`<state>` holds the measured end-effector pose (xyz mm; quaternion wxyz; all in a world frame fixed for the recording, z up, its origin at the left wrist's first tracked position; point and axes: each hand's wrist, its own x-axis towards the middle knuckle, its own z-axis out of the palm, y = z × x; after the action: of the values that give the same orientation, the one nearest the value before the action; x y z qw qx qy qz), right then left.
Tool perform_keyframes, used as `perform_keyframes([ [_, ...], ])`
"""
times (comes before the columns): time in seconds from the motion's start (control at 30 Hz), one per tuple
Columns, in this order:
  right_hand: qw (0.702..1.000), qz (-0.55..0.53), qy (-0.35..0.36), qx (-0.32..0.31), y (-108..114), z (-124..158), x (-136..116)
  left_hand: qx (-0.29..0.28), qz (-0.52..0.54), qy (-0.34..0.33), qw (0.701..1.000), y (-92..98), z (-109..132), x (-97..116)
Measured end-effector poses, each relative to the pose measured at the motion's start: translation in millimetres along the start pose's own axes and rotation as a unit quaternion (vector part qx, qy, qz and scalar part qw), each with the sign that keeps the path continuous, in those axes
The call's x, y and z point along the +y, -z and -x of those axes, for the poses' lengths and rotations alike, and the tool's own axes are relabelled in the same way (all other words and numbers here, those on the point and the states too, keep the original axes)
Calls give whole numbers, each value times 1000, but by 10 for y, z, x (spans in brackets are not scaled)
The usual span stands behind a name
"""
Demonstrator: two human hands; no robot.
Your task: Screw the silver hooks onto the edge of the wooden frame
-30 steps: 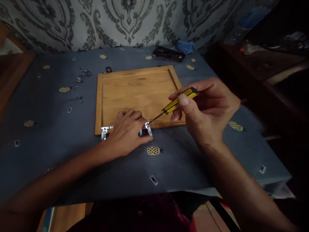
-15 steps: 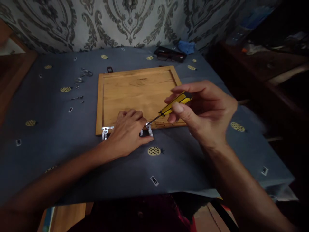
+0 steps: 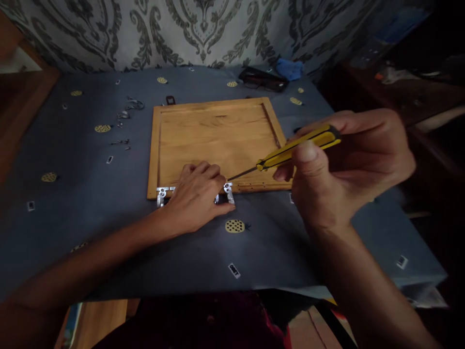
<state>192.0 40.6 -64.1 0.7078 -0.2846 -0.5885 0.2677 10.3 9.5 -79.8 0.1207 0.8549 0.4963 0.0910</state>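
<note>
The wooden board (image 3: 218, 131) lies flat in the middle of the table (image 3: 269, 252), which has a blue-gray cloth with yellow pineapples on it. The left hand (image 3: 198, 196) is bent over the near edge of the board. Its fingers are on top and its thumb is at the front, pinching the shiny metal piece (image 3: 228, 186), which peeks out on both sides of it. The right hand (image 3: 352, 169) holds a yellow and black screwdriver (image 3: 279, 157) between thumb and fingers. The screwdriver leans down to the left, with its tip right by the end of the metal piece; I can't tell if they touch. Little dark holes (image 3: 252, 186) run along the board's near edge, to the right. Small metal bits (image 3: 123, 115) lie left of the board. Past its far edge are a dark case (image 3: 263, 80) and a crumpled blue cloth (image 3: 289, 70).
</note>
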Motion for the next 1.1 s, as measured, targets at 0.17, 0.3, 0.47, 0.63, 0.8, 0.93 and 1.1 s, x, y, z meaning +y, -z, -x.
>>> perform_keyframes([
  [0.17,1000,-4,3,-30,45,-20,50,0,5,-5,1000,7,4,1],
  [0.3,998,-24,-7,-55,41,-20,63,-7,3,0,1000,10,-1,2],
  [0.47,998,-9,-35,-58,30,-6,54,-9,1,3,1000,12,-8,8],
  [0.63,997,-12,-38,-70,19,-8,63,-20,0,8,1000,22,-15,20],
  [0.8,990,3,-60,-124,79,-53,19,-17,-1,9,1000,23,-12,21],
  [0.93,976,29,-70,-205,149,-77,-39,-13,-4,6,1000,20,-5,18],
  [1.1,980,29,-72,-183,114,-57,-26,-12,1,5,1000,11,-4,16],
])
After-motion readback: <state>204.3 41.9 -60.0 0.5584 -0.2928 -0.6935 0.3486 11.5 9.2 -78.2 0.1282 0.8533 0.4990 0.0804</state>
